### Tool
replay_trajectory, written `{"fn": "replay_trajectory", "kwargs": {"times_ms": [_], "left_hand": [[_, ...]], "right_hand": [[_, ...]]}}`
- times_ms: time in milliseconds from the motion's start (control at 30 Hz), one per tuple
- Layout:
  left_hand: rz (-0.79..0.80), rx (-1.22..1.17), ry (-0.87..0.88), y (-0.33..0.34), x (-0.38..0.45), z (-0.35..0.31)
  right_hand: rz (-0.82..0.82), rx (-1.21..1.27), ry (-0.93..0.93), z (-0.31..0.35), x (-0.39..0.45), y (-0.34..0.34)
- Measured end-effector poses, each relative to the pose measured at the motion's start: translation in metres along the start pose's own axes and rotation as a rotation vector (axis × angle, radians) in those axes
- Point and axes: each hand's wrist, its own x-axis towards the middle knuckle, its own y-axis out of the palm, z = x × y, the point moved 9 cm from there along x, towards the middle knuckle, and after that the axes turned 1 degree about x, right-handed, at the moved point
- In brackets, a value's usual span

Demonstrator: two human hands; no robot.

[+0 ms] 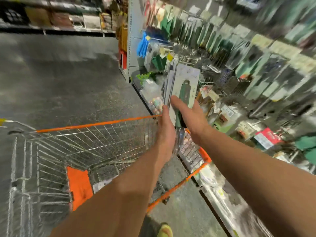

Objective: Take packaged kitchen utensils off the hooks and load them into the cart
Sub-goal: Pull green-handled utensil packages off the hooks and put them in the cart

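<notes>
Several flat packaged utensils [185, 86] on grey cards, the front one with a green-handled tool, are held upright between both hands over the cart's far right corner. My left hand [166, 127] grips the stack's left edge. My right hand [191, 117] supports the front card, thumb laid across it. The wire cart [89, 144] with orange trim stands below and to the left. Its orange seat flap [79, 187] shows near me. More packaged utensils [222, 41] hang on hooks on the blurred display at right.
The grey shop floor [59, 79] stretches left of the cart. Low shelves with mixed packets [239, 124] run along the right. Blue gloves [142, 44] hang at the display's end. My shoe [165, 230] shows at the bottom edge.
</notes>
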Motion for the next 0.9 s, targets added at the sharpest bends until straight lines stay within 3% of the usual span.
{"fn": "replay_trajectory", "kwargs": {"times_ms": [233, 433, 667, 900], "left_hand": [[0.160, 0.032, 0.139, 0.115, -0.025, -0.033], [0.205, 0.163, 0.335, 0.211, -0.090, -0.082], [0.439, 0.241, 0.322, 0.328, -0.123, -0.071], [0.505, 0.262, 0.381, 0.422, -0.114, -0.065]], "right_hand": [[-0.133, -0.219, -0.143, 0.080, -0.037, -0.112], [-0.423, -0.335, -0.166, 0.117, -0.082, -0.221], [-0.558, -0.282, -0.230, 0.146, -0.116, -0.323], [-0.722, -0.258, -0.254, 0.164, -0.116, -0.415]]}}
